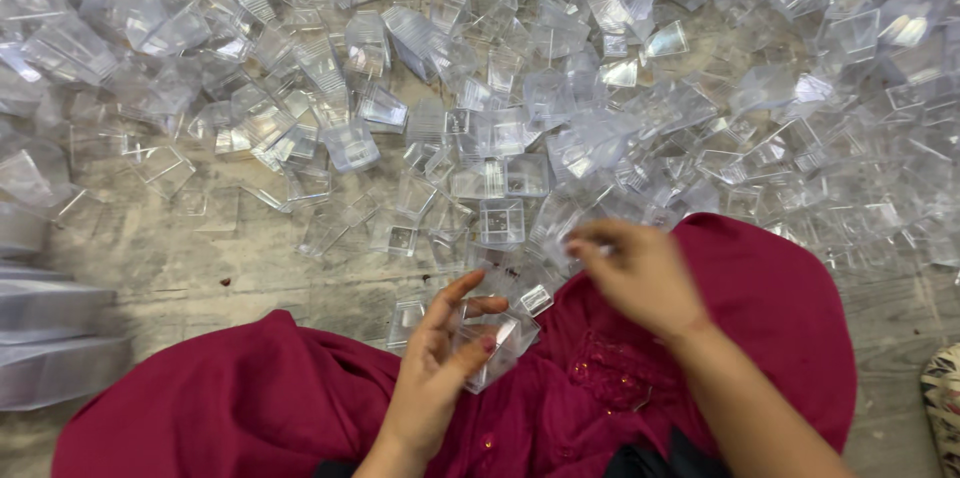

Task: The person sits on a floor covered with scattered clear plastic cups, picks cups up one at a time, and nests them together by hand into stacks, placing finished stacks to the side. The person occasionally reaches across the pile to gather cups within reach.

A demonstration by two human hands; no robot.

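My left hand (435, 368) holds a small stack of clear square plastic cups (497, 343) just above my lap, thumb on the stack's side. My right hand (640, 273) is blurred, its fingertips pinched on the rim of another clear plastic cup (560, 228) at the near edge of the pile. A big heap of loose clear plastic cups (560, 88) covers the floor in front of me. Dark red cloth (250, 398) drapes over my knees below both hands.
The bare grey floor (180, 258) shows at the left between the heap and my knee. Long stacks of nested clear cups (50, 338) lie at the left edge. A patterned cloth or bag (945, 398) peeks in at the right edge.
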